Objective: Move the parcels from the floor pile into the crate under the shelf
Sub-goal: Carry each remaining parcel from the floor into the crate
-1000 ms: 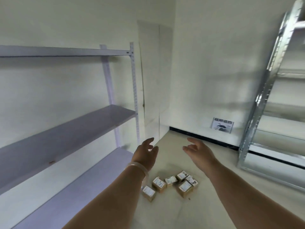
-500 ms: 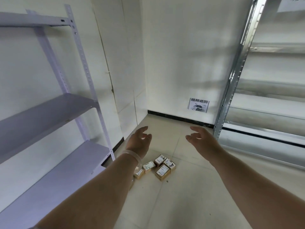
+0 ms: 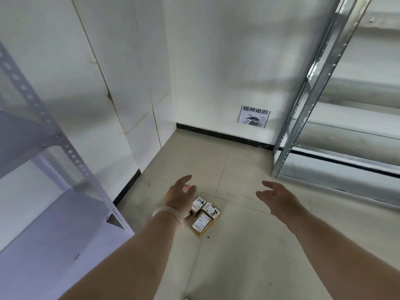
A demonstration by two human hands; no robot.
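A small pile of brown cardboard parcels [image 3: 204, 216] with white labels lies on the tiled floor. My left hand [image 3: 180, 197] hovers above the pile's left side, fingers spread, holding nothing; it hides part of the pile. A pale bracelet circles that wrist. My right hand [image 3: 278, 199] is stretched out to the right of the parcels, palm turned inward, fingers apart and empty. No crate shows in this view.
A white-lilac metal shelf unit [image 3: 54, 213] stands on the left, its lowest board close to the floor. A galvanised steel rack [image 3: 313, 87] fills the right side. A printed notice [image 3: 254, 116] is stuck low on the back wall.
The view has swung right and closer to the parcels; the left shelf has slid toward the frame edge. Both hands stay open and have dropped nearer the pile.
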